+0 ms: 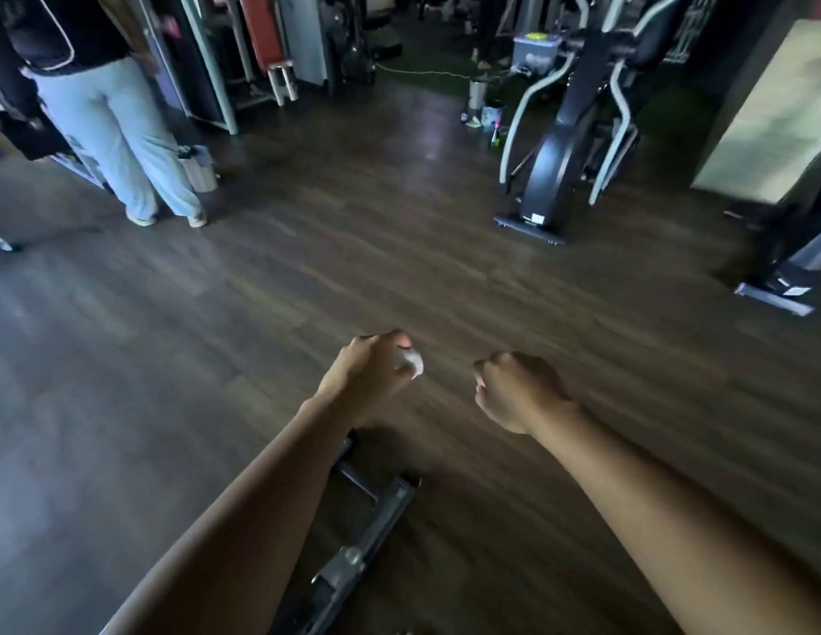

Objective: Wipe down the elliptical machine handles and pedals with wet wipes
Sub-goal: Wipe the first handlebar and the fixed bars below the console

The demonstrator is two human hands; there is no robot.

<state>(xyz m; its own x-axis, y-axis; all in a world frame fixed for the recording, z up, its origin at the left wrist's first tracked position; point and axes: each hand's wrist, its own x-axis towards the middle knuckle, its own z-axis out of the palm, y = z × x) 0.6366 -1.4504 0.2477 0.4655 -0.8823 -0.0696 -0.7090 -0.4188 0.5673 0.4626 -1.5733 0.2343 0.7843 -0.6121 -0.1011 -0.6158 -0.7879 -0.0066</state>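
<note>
Dim gym floor [262,291]; left hand [369,375] clutches a balled wipe [411,362], right hand [514,389] fisted, seemingly empty. Elliptical [564,144] stands far right, so walking over looks next.

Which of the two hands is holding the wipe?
The left hand: a crumpled white wipe pokes out between its curled fingers. The right hand is also a closed fist, but nothing shows in it.

Balled wipe [411,362] in left grip [372,375].
</note>
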